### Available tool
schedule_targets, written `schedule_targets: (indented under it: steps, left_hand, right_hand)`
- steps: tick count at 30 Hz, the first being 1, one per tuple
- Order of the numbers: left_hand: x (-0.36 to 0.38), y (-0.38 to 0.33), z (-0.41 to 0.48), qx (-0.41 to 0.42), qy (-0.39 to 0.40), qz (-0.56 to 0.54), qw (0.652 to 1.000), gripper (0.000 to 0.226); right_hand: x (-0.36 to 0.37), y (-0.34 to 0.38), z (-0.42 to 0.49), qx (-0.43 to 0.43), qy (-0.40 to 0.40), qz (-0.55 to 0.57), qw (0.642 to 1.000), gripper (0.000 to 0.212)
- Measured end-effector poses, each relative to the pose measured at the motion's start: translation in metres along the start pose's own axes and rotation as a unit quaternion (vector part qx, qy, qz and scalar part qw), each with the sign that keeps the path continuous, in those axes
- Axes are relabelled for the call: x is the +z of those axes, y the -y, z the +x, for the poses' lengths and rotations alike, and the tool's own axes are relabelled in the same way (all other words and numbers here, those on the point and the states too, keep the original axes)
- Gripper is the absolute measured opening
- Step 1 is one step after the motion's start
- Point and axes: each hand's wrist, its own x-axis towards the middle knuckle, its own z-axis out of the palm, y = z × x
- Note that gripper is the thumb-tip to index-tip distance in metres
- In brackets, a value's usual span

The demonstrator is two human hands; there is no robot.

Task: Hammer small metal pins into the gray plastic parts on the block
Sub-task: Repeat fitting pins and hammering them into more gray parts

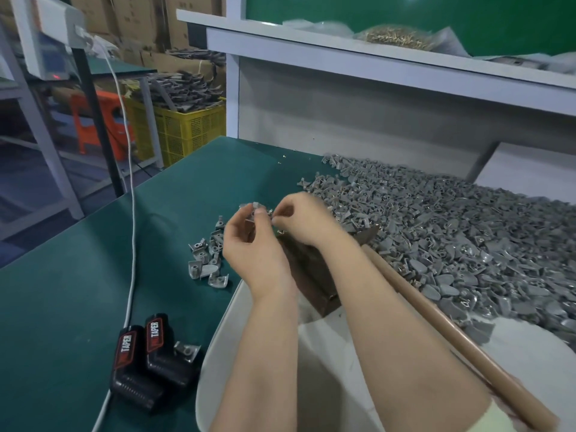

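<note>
My left hand (249, 241) pinches a small gray plastic part (254, 208) between thumb and fingers above the brown block (314, 272). Close against it, my right hand (304, 219) pinches a small metal pin (270, 212) at the part's right side. The hammer lies on the table to the right, its wooden handle (452, 335) running under my right forearm and its dark head (369, 235) beside the block. A small heap of gray parts (208, 257) lies left of the block. The block is partly hidden by my hands.
A large pile of gray parts (452, 232) covers the green table (78, 291) on the right. A white basin (215, 353) sits at the front. Two black battery packs (146, 360) and a white cable (132, 213) lie at the left. A shelf holds a bag of brass pins (402, 37).
</note>
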Motion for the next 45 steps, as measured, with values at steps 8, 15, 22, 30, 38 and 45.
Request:
schedule_targets:
  steps: [8, 15, 22, 30, 38, 45]
  left_hand:
    - [0.0, -0.002, 0.002, 0.019, -0.045, -0.025, 0.998, 0.011]
    - [0.001, -0.002, 0.0, 0.025, -0.039, -0.029, 0.998, 0.01]
    - [0.004, 0.001, -0.001, 0.06, -0.047, 0.002, 0.997, 0.01]
    - [0.003, 0.0, -0.002, 0.068, -0.02, 0.012, 0.997, 0.015]
    - [0.009, 0.007, -0.024, 0.153, 0.188, 0.259, 0.935, 0.004]
    - [0.01, 0.021, -0.037, 0.242, 0.264, 0.519, 0.776, 0.004]
  right_hand:
    - [0.038, 0.021, 0.015, -0.004, 0.129, -0.18, 0.975, 0.028]
    - [0.036, 0.023, 0.008, -0.041, 0.134, -0.151, 0.979, 0.027]
    - [0.029, 0.025, -0.006, -0.084, 0.102, -0.13, 0.983, 0.03]
    - [0.026, 0.015, 0.0, -0.022, -0.048, 0.025, 0.998, 0.017]
    - [-0.04, -0.031, -0.038, 0.056, -0.144, 0.22, 0.963, 0.021]
    - [-0.054, -0.065, -0.098, 0.131, -0.138, 0.317, 0.929, 0.017]
